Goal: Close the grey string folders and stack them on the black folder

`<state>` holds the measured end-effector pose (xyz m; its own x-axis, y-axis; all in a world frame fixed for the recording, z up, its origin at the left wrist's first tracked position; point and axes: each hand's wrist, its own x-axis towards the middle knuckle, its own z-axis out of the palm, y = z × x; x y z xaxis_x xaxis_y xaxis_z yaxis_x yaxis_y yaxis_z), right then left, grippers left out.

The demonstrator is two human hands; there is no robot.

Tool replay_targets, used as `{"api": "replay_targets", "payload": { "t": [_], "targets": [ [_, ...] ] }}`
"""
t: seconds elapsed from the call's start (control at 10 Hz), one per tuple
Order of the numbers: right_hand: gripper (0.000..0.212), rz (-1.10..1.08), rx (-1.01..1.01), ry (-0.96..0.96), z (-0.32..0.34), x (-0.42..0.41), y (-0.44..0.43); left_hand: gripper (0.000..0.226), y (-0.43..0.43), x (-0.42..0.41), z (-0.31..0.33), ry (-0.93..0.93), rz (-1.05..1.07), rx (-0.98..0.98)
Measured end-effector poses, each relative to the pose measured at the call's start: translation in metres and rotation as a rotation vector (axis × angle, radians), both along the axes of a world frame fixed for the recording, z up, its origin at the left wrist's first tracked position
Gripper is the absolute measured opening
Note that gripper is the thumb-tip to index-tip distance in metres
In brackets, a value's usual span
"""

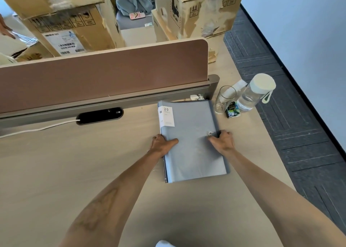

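Observation:
A grey string folder lies closed on the desk at the right, with a white "20 pockets" label at its top left corner and a round metal string button near its right edge. A thin black edge of the black folder shows under its left side. My left hand grips the grey folder's left edge, thumb lying on the cover. My right hand grips the right edge beside the button, thumb on top.
A drinking glass, a clear water bottle with a white cap and a small printed packet stand just beyond the folder's far right corner. A brown divider panel runs along the desk's back edge. A white cable lies at left.

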<state>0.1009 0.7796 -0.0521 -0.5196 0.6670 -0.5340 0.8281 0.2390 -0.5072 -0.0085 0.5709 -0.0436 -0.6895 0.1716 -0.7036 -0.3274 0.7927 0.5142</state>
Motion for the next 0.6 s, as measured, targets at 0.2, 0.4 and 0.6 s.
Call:
{"api": "replay_targets", "payload": {
  "t": [0.2,0.4,0.6],
  "targets": [
    [0.043,0.059,0.067,0.006,0.004,0.004,-0.002,0.098,-0.002,-0.002,0.006,-0.023,-0.006,0.011],
    [0.043,0.182,0.221,-0.055,0.018,0.006,-0.017,0.073,-0.007,0.006,0.024,0.011,-0.042,0.062],
    [0.047,0.299,0.294,0.026,0.04,0.006,-0.034,0.052,-0.017,0.016,0.041,0.149,-0.067,0.089]
  ]
}}
